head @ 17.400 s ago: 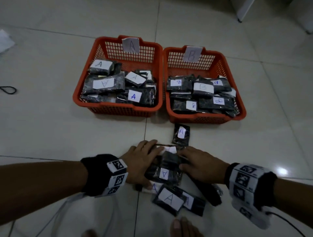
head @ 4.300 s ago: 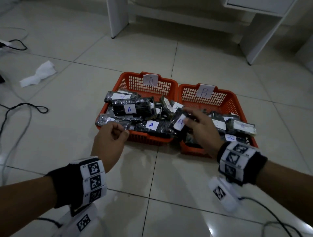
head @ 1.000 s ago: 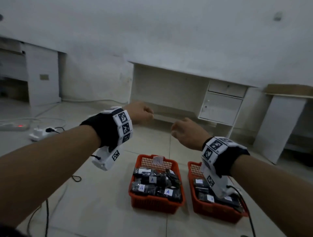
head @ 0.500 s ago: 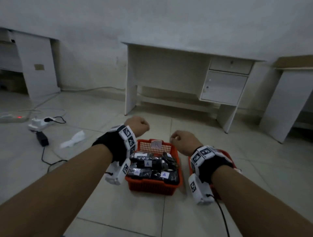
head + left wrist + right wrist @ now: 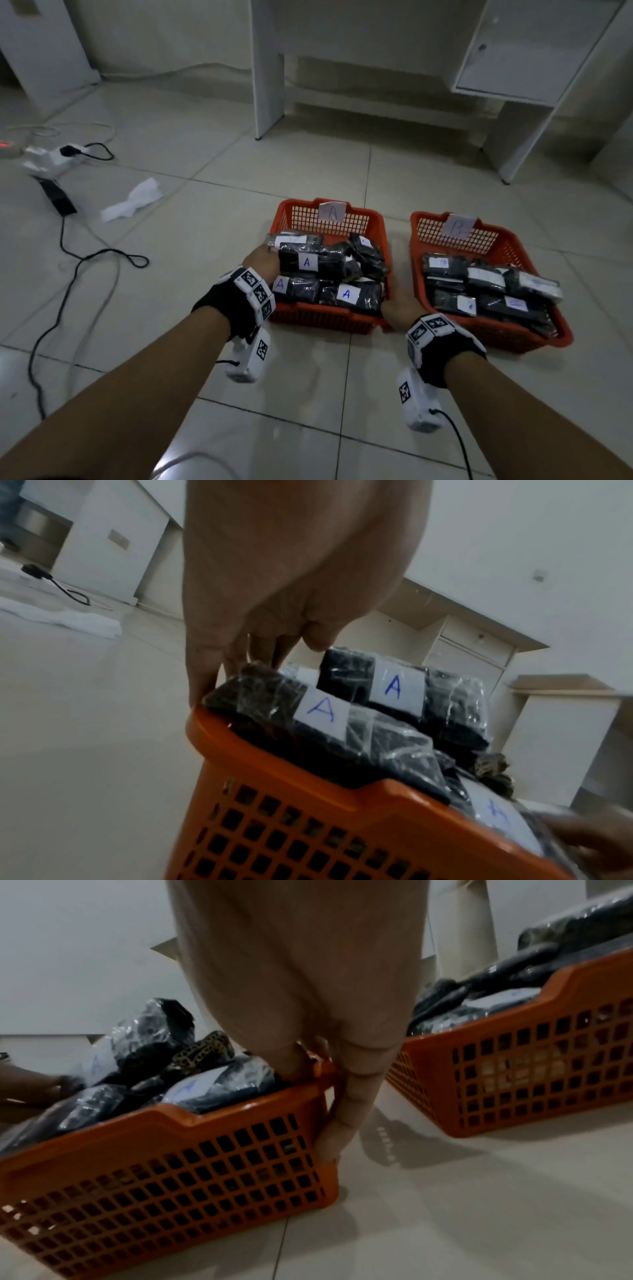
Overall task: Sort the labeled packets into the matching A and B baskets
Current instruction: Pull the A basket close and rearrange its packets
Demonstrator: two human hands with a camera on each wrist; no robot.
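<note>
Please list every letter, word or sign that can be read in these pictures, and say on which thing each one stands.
"A": paper tag on the left basket, faint.
"B": paper tag on the right basket, faint.
"A": white labels on three packets in the left basket.
"B": label of one packet in the right basket; the other labels there are too blurred.
Square black-and-white codes on both wristbands: no letters.

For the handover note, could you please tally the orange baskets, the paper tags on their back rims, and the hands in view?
Orange plastic mesh baskets: 2 (A basket, B basket)
White paper letter tags: 2 (A tag, B tag)
Hands: 2 (left hand, right hand)
Total: 6
</note>
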